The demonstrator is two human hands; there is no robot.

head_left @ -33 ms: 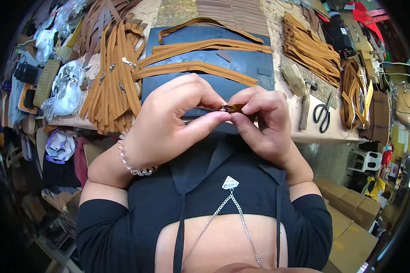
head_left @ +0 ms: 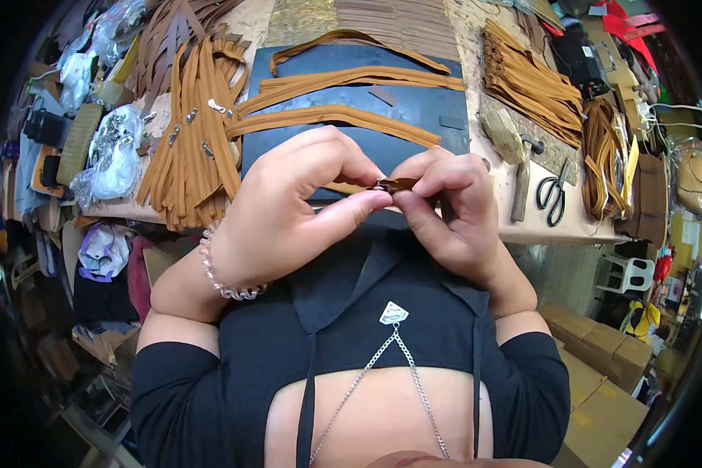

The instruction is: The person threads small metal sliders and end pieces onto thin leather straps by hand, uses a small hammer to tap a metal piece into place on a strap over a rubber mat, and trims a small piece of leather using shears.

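Observation:
In front of my chest, both hands meet at the end of a brown zipper tape (head_left: pixel 402 184). My left hand (head_left: pixel 304 203) is closed, thumb and forefinger pinching a small shiny metal piece that looks like a zipper slider (head_left: pixel 381 186). From the other side, my right hand (head_left: pixel 454 210) pinches the tape end against it. How far the tape runs into the slider is hidden by my fingertips. Just beyond my hands, several brown zipper strips (head_left: pixel 343 115) lie across a dark board (head_left: pixel 320 58). More loose sliders (head_left: pixel 216 105) rest on a heap of zipper strips (head_left: pixel 199 164) at the left.
To the right lie a hammer (head_left: pixel 522 183), black-handled scissors (head_left: pixel 552 200), a wooden block (head_left: pixel 501 134) and bundled zipper strips (head_left: pixel 530 86). Clear plastic bags (head_left: pixel 117 152) crowd the table's left side. Cardboard boxes (head_left: pixel 600 343) stand low on the right.
Both hands keep their pinch in almost the same place. My left fingertips have shifted very slightly left, and a tan strip shows more plainly between the left thumb and forefinger.

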